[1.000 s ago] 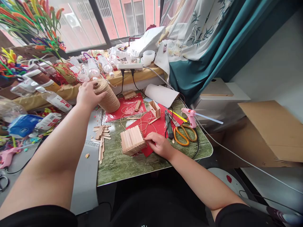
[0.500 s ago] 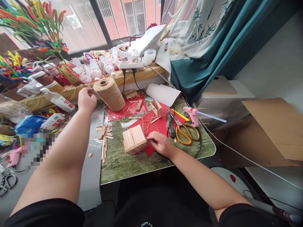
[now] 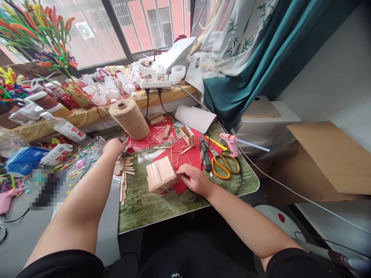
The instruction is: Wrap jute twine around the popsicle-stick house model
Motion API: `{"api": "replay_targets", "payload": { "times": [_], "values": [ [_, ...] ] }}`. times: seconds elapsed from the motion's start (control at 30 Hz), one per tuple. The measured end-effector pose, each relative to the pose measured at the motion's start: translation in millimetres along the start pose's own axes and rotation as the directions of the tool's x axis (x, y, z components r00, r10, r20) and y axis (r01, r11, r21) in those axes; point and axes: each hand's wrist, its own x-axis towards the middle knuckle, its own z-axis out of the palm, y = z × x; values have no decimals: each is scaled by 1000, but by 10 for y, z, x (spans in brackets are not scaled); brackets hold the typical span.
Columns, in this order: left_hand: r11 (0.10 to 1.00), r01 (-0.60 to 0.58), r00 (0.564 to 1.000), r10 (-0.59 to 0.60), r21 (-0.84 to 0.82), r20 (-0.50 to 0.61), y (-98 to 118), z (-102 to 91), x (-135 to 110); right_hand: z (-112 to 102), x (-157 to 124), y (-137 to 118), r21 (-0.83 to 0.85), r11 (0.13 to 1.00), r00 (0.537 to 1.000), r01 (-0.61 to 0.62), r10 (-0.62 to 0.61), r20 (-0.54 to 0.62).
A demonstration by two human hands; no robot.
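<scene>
A box built from craft sticks [image 3: 161,175] lies tilted on the green wood-patterned table. My right hand [image 3: 194,179] pinches its right edge between thumb and fingers. Left of a large cone of twine [image 3: 129,119], near its base, my left hand [image 3: 115,147] reaches out with the fingers drawn together. Whatever they may hold is hidden. Loose twine [image 3: 178,154] curls over a red sheet [image 3: 197,154] behind the box. A smaller open craft-stick box [image 3: 187,136] stands farther back. Several loose craft sticks [image 3: 124,170] lie below my left hand.
Orange-handled scissors [image 3: 226,166], a green-grey cutter [image 3: 205,154] and a pink glue gun [image 3: 232,143] lie at the right. A power strip [image 3: 156,85] with plugged-in cords sits on the cluttered sill. Plastic bottles [image 3: 68,129] and bags crowd the left side.
My left hand has moved down from beside the upper part of the twine cone to near its base. My right hand keeps its pinch on the box. The view has shifted slightly.
</scene>
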Motion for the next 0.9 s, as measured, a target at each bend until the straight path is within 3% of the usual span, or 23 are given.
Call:
{"api": "replay_targets", "payload": {
  "times": [0.07,0.2,0.3,0.4,0.47,0.53,0.67,0.8,0.9],
  "values": [
    [1000,0,999,-2,-28,-55,37,-60,-209,-2,0,-8,7,1000,1000,11,-11,-4],
    [973,-114,987,87,-201,-136,228,-169,-758,-1,-6,-9,16,1000,1000,16,-16,-11],
    [726,-202,979,146,-657,-140,500,-296,-1121,7,-11,-1,7,1000,1000,7,-7,-18],
    [557,-299,946,281,-774,-163,914,-458,-1340,18,-13,4,-5,1000,1000,12,-12,-25],
    [571,-339,925,348,-748,-154,1260,-550,-1391,28,-18,7,-10,1000,1000,12,-12,-23],
    [643,-395,897,426,-656,-122,1619,-606,-1353,37,-26,12,-13,1000,1000,6,-7,-21],
    [638,-588,764,640,-497,-82,2112,-588,-1083,46,-34,17,-26,1000,1000,7,-8,-18],
    [797,-588,808,573,-137,-136,2072,-414,-1003,48,-25,8,-36,999,1000,12,-13,-26],
    [757,-653,755,648,-22,-96,1828,-213,-1264,44,-14,-2,-43,999,1000,2,-3,-30]
  ]
}}
